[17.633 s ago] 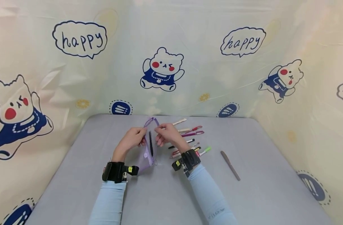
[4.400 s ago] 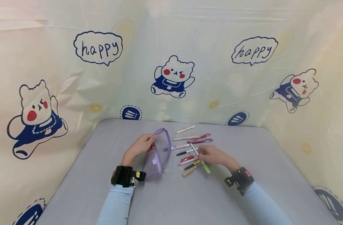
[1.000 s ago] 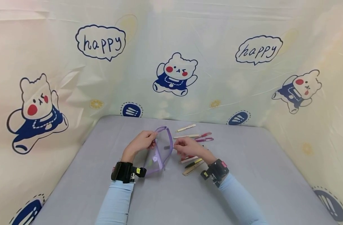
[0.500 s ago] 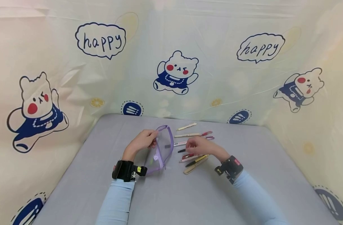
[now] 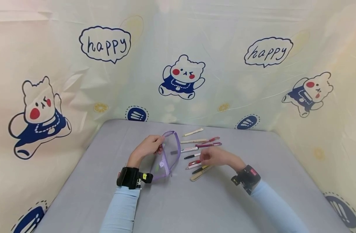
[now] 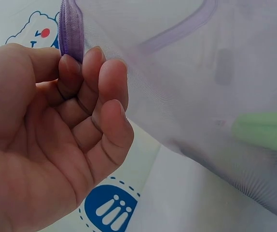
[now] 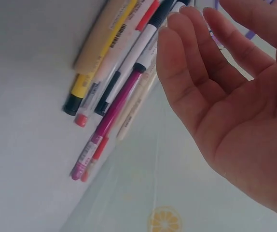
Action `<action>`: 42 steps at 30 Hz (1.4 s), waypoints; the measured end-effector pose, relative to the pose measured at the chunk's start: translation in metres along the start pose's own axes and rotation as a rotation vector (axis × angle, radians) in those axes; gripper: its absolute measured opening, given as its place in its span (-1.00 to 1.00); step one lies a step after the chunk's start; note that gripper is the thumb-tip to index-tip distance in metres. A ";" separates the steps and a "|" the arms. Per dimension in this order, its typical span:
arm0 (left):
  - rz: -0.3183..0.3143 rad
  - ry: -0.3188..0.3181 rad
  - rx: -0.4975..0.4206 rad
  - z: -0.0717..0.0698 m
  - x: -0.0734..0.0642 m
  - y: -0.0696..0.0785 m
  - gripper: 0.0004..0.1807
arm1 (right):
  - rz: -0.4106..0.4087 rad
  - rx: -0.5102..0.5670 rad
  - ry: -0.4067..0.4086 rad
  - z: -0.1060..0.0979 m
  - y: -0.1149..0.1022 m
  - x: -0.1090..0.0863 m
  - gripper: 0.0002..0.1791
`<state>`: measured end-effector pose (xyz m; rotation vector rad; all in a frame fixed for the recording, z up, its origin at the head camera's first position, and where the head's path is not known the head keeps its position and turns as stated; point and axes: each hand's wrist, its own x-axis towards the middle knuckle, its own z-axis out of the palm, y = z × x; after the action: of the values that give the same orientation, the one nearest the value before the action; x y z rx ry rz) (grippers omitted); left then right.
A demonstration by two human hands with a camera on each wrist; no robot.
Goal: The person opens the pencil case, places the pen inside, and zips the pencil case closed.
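Note:
My left hand [image 5: 147, 147] pinches the zip edge of a see-through purple mesh pencil pouch [image 5: 166, 166], its mouth gaping toward the right. Through the mesh in the left wrist view shows a green-capped marker [image 6: 261, 130]. My right hand [image 5: 220, 157] hovers over the spread pens, fingers loosely curved with nothing between them in the right wrist view. Close by its fingertips lie a black-tipped white pen [image 5: 190, 156] and a red pen [image 5: 194, 162]. A white marker [image 5: 189, 149] reaches left, its grey end seen through the pouch's mesh.
Behind my right hand lie a magenta pen [image 5: 210, 145], a cream pen [image 5: 193, 141] and another cream pen [image 5: 193, 132] farther back. A tan pen [image 5: 196, 176] lies nearest me. A printed cloth [image 5: 218, 81] hangs behind the grey table [image 5: 178, 207].
The green-capped marker, earlier in my right hand, is now inside the pouch. My right hand has moved right from the pouch over the pens. The grey pen once at the right is gone from there.

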<state>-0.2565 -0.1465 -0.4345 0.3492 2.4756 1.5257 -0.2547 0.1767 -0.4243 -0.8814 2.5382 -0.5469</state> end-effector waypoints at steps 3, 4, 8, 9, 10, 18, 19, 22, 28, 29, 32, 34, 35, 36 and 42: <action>0.007 -0.001 -0.001 0.000 0.000 -0.001 -0.57 | -0.003 -0.012 -0.005 0.004 0.003 -0.001 -0.94; 0.004 -0.001 -0.003 0.000 -0.001 0.000 -0.57 | -0.009 -0.016 -0.007 0.005 0.005 -0.002 -0.94; 0.003 -0.004 -0.005 0.000 -0.002 0.001 -0.56 | -0.023 -0.036 -0.019 0.012 0.009 -0.004 -0.95; 0.002 -0.003 -0.005 0.000 -0.002 0.001 -0.56 | -0.026 -0.044 -0.019 0.013 0.010 -0.004 -0.96; 0.003 -0.003 -0.005 0.000 -0.002 0.001 -0.56 | -0.026 -0.054 -0.018 0.014 0.011 -0.005 -0.96; -0.006 0.004 -0.007 0.001 -0.001 -0.002 -0.56 | 0.003 -0.076 -0.010 0.021 0.014 -0.005 -0.96; -0.006 0.003 -0.008 0.001 -0.001 -0.002 -0.56 | 0.006 -0.078 -0.009 0.021 0.015 -0.005 -0.96; -0.005 0.001 -0.005 0.001 -0.001 -0.002 -0.56 | 0.013 -0.087 -0.005 0.022 0.015 -0.005 -0.93; -0.010 0.007 0.001 0.000 -0.001 -0.001 -0.57 | 0.009 -0.145 0.005 0.024 0.013 -0.006 -0.91; -0.011 0.007 0.001 0.000 -0.001 0.000 -0.57 | 0.005 -0.157 0.006 0.024 0.013 -0.006 -0.91; -0.008 0.003 0.005 0.000 -0.001 0.000 -0.56 | -0.018 -0.201 0.005 0.025 0.010 -0.007 -0.91; -0.009 0.004 0.006 0.000 0.000 0.000 -0.56 | -0.034 -0.229 0.010 0.025 0.009 -0.008 -0.91; -0.008 0.005 0.007 0.000 0.000 0.000 -0.57 | -0.040 -0.241 0.012 0.026 0.008 -0.008 -0.90; -0.007 0.005 0.008 0.000 0.000 0.000 -0.57 | -0.045 -0.255 0.014 0.027 0.008 -0.008 -0.89; -0.015 0.004 0.004 0.000 0.000 0.000 -0.56 | -0.050 -0.310 0.027 0.032 0.007 -0.008 -0.89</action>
<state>-0.2561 -0.1464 -0.4349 0.3273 2.4788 1.5170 -0.2372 0.1801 -0.4527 -1.0514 2.6758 -0.1803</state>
